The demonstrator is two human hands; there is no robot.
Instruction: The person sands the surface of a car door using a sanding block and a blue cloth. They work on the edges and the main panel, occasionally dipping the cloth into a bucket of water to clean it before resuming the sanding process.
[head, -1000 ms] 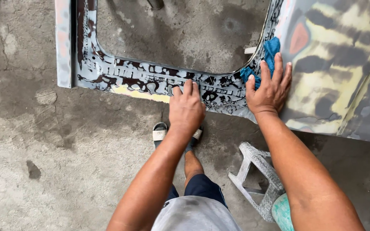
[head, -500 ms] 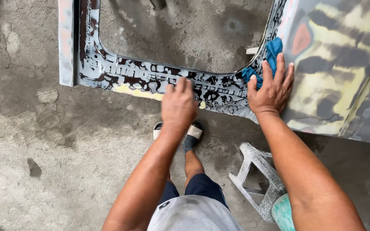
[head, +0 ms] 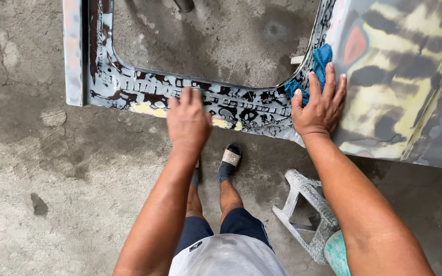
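On the door (head: 405,92), lower frame rail: my left hand (head: 188,120) lies palm down, fingers together and flat on the sanded strip, pinching nothing. Its fingertips reach the rail's inner edge, where the window opening (head: 216,41) begins. Right hand (head: 321,105) is spread flat at the frame's curved corner, pressing a blue cloth (head: 321,64) against the panel; cloth sticks out past my fingertips toward the opening. Hands are well apart, with bare rail between them and more rail running left to the frame's squared end (head: 72,56). Near edge of the rail overhangs the concrete floor (head: 42,194), just above my sandalled foot (head: 229,161). Floor to my left is open. To my right, a white plastic stool (head: 305,214) sits near my right forearm, below the panel's lower edge.
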